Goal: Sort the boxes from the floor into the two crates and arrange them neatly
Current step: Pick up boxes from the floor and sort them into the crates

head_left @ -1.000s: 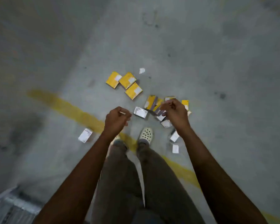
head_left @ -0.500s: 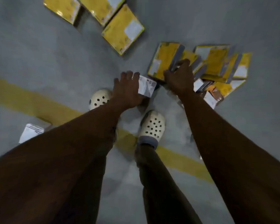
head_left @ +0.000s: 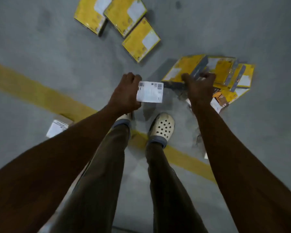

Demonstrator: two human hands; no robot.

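The left hand (head_left: pixel 124 94) grips a small white labelled box (head_left: pixel 150 94); the right hand (head_left: pixel 199 87) grips a flat yellow grey-edged box (head_left: pixel 183 68) at two o'clock.

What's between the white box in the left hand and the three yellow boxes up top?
Nothing: in the head view, only bare grey concrete separates the white box from the nearest yellow box.

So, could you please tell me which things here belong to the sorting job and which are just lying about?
Job:
white box in the left hand grip
grey-edged yellow box in the right hand grip
yellow pile beside it
three flat yellow boxes
small white box on the floor

Just there:
yellow floor line
white clog

No crates in view.
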